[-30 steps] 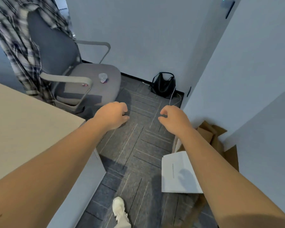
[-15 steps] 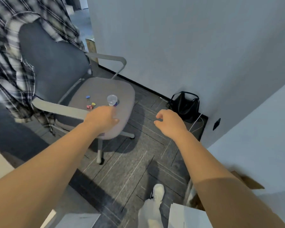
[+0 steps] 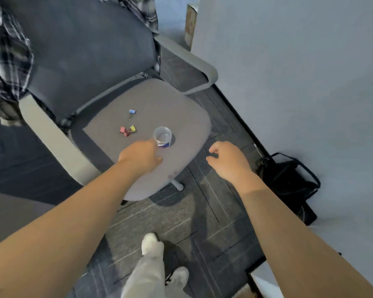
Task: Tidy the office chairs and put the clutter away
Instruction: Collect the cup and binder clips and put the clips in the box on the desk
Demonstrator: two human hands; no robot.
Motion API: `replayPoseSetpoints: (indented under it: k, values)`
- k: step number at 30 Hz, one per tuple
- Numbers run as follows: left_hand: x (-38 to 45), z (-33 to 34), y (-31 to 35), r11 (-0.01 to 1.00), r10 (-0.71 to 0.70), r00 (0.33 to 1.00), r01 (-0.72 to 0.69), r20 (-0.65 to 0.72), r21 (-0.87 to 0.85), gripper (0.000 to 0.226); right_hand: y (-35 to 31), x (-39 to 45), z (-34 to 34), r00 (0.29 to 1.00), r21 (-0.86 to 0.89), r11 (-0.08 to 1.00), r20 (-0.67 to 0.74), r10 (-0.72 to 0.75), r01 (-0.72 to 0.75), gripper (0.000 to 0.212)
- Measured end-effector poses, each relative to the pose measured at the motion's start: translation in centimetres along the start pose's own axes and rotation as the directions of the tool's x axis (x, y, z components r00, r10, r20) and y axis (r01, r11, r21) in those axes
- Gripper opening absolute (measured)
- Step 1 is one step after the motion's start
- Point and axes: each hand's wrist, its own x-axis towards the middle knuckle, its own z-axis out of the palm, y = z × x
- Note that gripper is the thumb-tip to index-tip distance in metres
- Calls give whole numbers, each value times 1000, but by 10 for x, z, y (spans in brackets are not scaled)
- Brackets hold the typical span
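Barely started: my left hand point(image 3: 141, 157) loosely curled, empty, reaching the cup point(image 3: 162, 137); right hand point(image 3: 228, 160) half-open, empty; binder clips point(image 3: 127, 130) left on seat point(image 3: 187, 117)

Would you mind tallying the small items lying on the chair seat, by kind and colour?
Blue binder clip: 1
Pink binder clip: 1
Yellow binder clip: 1
Clear plastic cup: 1
Total: 4 items on the seat, as far as the blur allows; the pink and yellow clips lie bunched together.
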Motion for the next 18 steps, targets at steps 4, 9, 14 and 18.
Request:
replayPoseSetpoints:
  k: [4, 9, 14, 18]
  values:
    - [67, 17, 3, 993, -104, 994, 106, 38, -57, 52, 7, 77, 14, 995, -31, 999, 89, -40, 43, 33]
    - [161, 42, 6, 960, -176, 984, 176, 18, -218, 65, 19, 175, 39, 977, -67, 996, 207, -46, 61, 36]
    - [221, 77, 2, 953, -198, 977, 210, 75, -219, 96, 31, 237, 66, 961, -81, 993, 269, -61, 86, 34]
    - [237, 94, -7, 948, -205, 974, 223, 100, -226, 95, 31, 266, 82, 935, -109, 984, 340, -97, 142, 34]
